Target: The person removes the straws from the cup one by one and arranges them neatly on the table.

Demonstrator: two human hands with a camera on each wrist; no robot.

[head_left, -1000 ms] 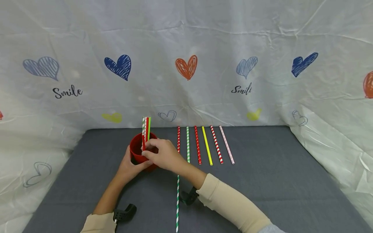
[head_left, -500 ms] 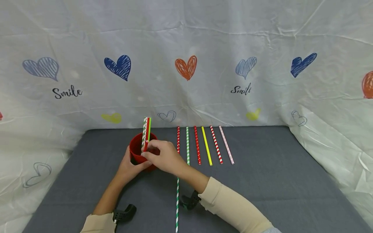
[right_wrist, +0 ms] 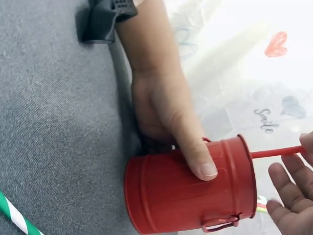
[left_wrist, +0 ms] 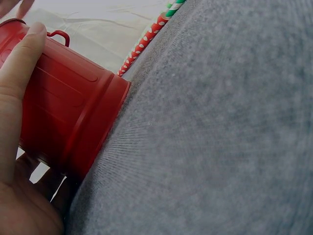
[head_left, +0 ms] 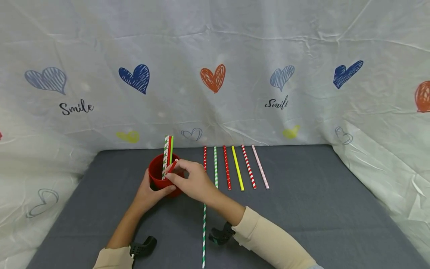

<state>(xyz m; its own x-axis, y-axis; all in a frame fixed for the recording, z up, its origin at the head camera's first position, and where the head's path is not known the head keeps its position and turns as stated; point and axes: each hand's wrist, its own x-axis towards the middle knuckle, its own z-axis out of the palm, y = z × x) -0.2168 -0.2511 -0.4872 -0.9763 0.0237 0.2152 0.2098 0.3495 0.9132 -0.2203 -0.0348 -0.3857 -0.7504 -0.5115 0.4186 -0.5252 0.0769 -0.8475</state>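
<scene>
A small red metal bucket with wire handles stands on the grey cloth, left of the middle in the head view. My left hand grips its near left side, thumb along the wall. Over the bucket's mouth, my right hand pinches a plain red straw between thumb and fingers. That straw's lower part is inside the bucket; its upper end leans right. Several other straws stand upright in the bucket against its far side: green-striped, spotted, red and lime green. Their lower ends are hidden.
Right of the bucket lies a row of straws, including a yellow straw, a red-striped straw and a pale pink straw. A green-striped straw lies nearer. Behind the table hangs a white curtain with printed hearts.
The red straw's upper end has swung right, from leaning by the other straws to tilting across the right fingers. The right hand shifted slightly right; the left hand and bucket stayed put.
</scene>
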